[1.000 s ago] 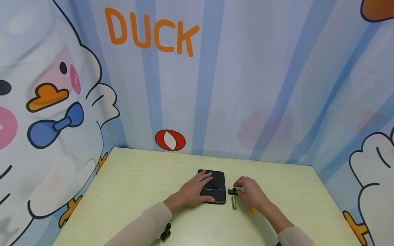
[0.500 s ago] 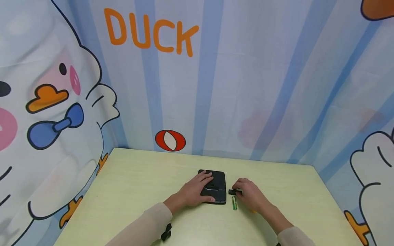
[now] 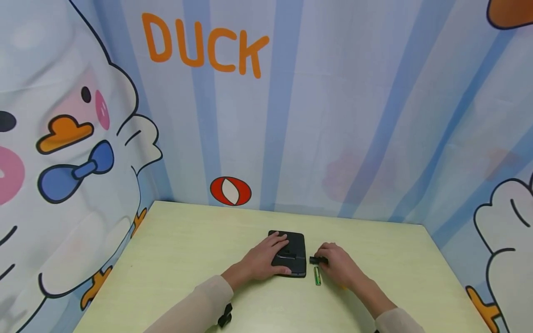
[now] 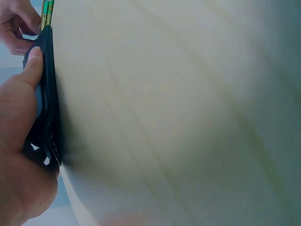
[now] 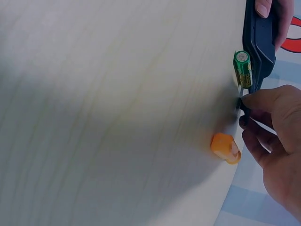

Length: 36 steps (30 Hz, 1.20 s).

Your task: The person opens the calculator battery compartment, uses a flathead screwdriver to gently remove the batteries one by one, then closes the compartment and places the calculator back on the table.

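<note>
Right hand: thumb and fingertips pinching a small black piece low over the tabletop, a grip seemingly chosen for a part too slight for the whole palm. Left hand: fingers extended and spread across a flat black device, thumb by its near edge, presumably to steady it; nothing clenched. Device: lying flat, raised section uppermost, just left of the black piece and apart from it. Green battery: one, on its side, near the device's right edge and the right hand, a spot that looks handy to the fingers. Orange item: on the tabletop by the right hand, apparently set aside; its kind cannot be told.
</note>
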Available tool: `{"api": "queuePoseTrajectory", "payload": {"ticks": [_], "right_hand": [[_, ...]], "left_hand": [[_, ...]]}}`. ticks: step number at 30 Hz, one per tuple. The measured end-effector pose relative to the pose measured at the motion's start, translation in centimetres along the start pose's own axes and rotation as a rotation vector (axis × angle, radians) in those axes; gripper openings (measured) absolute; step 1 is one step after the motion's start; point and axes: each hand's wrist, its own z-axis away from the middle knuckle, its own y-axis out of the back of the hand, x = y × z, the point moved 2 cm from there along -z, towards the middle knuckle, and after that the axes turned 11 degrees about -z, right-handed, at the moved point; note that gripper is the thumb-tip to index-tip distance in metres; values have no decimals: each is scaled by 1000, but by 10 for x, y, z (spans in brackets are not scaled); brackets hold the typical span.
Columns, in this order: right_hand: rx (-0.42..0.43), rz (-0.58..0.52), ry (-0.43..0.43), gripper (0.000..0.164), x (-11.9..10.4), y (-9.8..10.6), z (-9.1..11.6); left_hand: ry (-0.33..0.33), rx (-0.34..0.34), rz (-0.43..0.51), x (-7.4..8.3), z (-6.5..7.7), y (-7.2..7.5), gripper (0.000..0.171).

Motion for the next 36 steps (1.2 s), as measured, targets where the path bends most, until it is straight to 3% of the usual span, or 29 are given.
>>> {"api": "queuePoseTrajectory", "payload": {"ticks": [19,30,36], "right_hand": [[-9,-50,-66,17,-3,1,-1],[54,-116,-142,18,-2,3,-2],[45,-134,-195,17,-5,4,-6]], "left_hand": [[3,1,8,2,1,1,89],[3,8,3,1,1,1,89],[8,6,4,0,1,1,89]]}}
